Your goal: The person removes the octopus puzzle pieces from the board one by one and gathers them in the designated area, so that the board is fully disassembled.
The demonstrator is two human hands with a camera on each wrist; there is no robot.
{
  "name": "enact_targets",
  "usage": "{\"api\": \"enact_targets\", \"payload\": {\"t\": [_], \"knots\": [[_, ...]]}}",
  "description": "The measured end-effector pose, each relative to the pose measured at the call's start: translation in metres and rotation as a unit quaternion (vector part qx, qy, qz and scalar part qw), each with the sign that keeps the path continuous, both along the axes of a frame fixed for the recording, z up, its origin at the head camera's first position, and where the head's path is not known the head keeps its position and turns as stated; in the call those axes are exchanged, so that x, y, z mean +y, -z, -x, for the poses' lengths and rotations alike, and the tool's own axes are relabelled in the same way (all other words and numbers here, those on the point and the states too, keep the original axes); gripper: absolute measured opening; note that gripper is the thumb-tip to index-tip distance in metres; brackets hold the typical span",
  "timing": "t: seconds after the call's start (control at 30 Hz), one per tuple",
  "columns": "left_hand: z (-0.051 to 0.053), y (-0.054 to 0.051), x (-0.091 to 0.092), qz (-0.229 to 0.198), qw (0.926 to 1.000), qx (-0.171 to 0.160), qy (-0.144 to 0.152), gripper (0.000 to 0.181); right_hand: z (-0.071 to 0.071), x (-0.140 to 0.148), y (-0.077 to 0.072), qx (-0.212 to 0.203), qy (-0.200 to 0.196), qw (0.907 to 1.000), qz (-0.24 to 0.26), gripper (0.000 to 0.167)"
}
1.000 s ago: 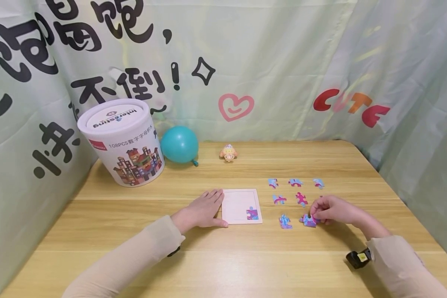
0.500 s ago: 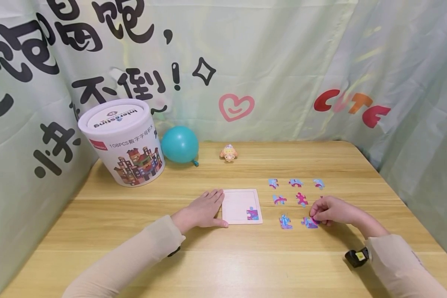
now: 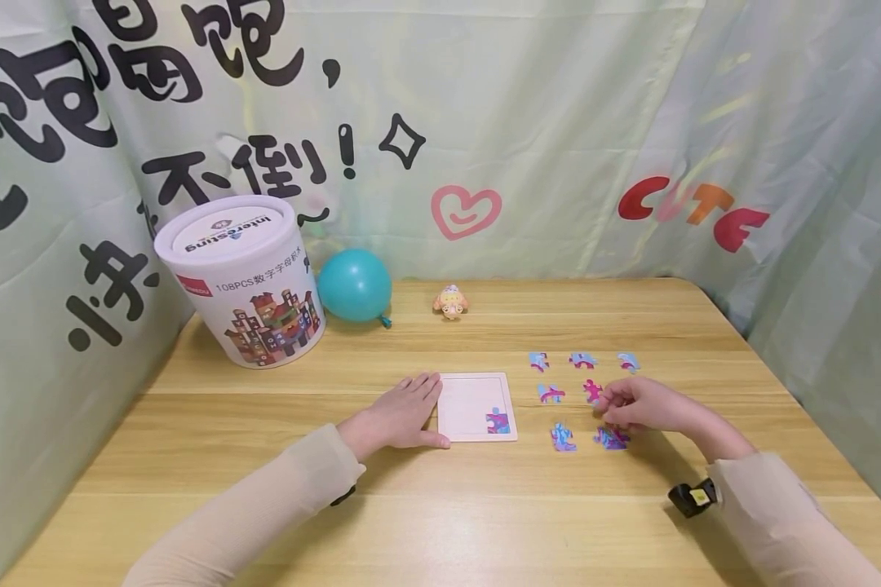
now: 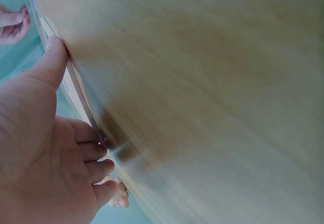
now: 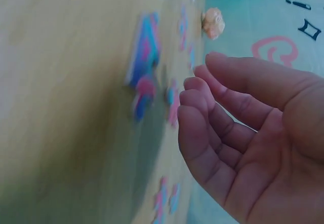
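My left hand (image 3: pixel 404 414) rests at the left edge of a pale square puzzle board (image 3: pixel 462 408), its thumb and fingertips touching the rim. One purple-and-blue jigsaw piece (image 3: pixel 498 421) sits in the board's lower right corner. Over the loose pieces, my right hand (image 3: pixel 649 405) hovers with loosely bent fingers; the right wrist view shows nothing between its fingertips (image 5: pixel 215 59). Just below it lies a blue-purple jigsaw piece (image 3: pixel 611 439), also seen in the right wrist view. A magenta jigsaw piece (image 3: pixel 592 390) is right beside the fingertips, partly covered.
Several other jigsaw pieces lie in rows right of the board, including a blue one (image 3: pixel 563 437). A white bucket (image 3: pixel 264 302), a teal balloon (image 3: pixel 355 285) and a small figurine (image 3: pixel 451 302) stand farther back. A printed curtain (image 3: pixel 558 163) hangs behind the table.
My right hand has let go of the blue-purple jigsaw piece and moved up and slightly left, toward the magenta one. My left hand and the board have stayed put.
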State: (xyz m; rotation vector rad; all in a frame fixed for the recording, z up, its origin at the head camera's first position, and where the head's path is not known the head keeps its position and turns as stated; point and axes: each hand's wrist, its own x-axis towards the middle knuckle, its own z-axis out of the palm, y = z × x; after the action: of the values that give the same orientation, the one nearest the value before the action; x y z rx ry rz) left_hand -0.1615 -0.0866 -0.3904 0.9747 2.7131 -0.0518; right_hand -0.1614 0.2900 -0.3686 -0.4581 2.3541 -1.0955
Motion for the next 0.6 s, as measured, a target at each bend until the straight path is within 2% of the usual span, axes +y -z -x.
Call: {"api": "enact_targets", "payload": {"t": [0.23, 0.6], "knots": [[-0.001, 0.0, -0.001, -0.005, 1.0, 0.0, 0.002, 0.092, 0.006, -0.024, -0.009, 0.047, -0.026, 0.9985, 0.009, 0.018], [0.0, 0.002, -0.001, -0.007, 1.0, 0.001, 0.003, 0.093, 0.017, -0.06, -0.005, 0.088, -0.063, 0.9941, 0.008, 0.015]]}}
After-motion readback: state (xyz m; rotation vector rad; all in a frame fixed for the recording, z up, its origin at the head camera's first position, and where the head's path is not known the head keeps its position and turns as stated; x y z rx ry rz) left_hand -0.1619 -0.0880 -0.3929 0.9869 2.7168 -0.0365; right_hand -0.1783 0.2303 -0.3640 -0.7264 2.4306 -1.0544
